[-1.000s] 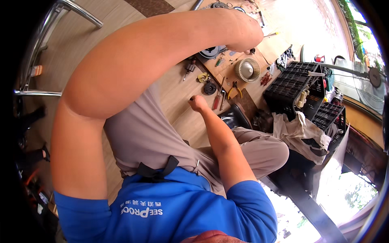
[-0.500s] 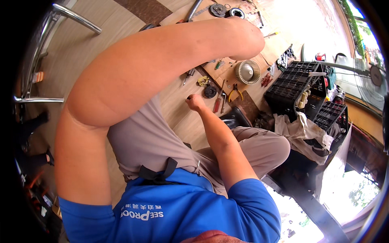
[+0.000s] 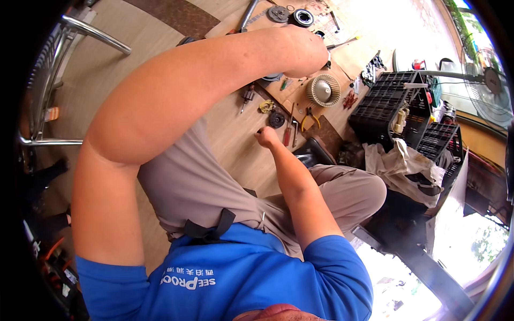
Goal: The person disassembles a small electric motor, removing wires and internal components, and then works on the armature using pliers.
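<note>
My left hand (image 3: 308, 51) reaches far forward over the cardboard sheet (image 3: 292, 96), its back toward me. It looks curled, with the fingers hidden beneath; small dark parts show at its outer edge, and I cannot tell what it grips. Beside it lies a screwdriver (image 3: 342, 43) with a yellow end. My right hand (image 3: 266, 137) is a closed fist above the floor, and whatever is inside is too small to name. Closest to it are a round black part (image 3: 276, 119), a red-handled screwdriver (image 3: 287, 136) and yellow-handled pliers (image 3: 309, 120). A pale blower wheel (image 3: 324, 90) sits between the hands' areas, further right.
Black plastic crates (image 3: 383, 101) stand to the right, a pale cloth (image 3: 399, 166) draped over one. A fan (image 3: 490, 80) is beyond them. Chrome chair legs (image 3: 96, 35) rise at the left. A bearing-like ring (image 3: 303, 18) and a round disc (image 3: 278, 13) lie at the far end.
My left hand has drawn back to the left, uncovering more of the yellow-ended screwdriver and some dark parts. My right fist has shifted slightly right. The whole view has tilted a little.
</note>
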A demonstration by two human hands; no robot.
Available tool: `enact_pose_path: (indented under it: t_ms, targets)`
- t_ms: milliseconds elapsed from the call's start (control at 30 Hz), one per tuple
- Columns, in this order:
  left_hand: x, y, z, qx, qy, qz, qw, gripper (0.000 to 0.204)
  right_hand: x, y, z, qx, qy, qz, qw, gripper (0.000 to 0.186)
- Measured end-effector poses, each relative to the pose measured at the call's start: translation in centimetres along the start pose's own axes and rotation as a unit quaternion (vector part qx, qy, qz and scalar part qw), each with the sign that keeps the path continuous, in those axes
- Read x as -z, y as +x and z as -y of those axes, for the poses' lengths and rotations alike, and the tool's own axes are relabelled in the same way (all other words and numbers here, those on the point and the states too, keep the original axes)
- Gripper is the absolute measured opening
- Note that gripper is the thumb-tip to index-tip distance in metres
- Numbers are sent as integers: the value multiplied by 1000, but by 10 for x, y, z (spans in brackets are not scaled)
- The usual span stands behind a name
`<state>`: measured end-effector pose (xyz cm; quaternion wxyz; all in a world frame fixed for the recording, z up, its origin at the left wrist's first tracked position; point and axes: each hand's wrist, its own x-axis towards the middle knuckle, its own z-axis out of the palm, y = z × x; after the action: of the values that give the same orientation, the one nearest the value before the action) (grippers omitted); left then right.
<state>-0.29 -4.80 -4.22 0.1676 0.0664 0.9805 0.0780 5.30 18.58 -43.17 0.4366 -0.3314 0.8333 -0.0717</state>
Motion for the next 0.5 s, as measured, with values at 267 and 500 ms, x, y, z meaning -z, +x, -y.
enact_pose_path:
  t_ms: [267, 500]
  targets:
    - [6, -9, -8, 8, -10, 19, 1000, 24, 20, 50, 69, -47, 126, -172, 976, 44]
    - [-12, 21, -10, -21, -9, 41, 999, 21, 40, 81, 91, -95, 285, -244, 922, 61]
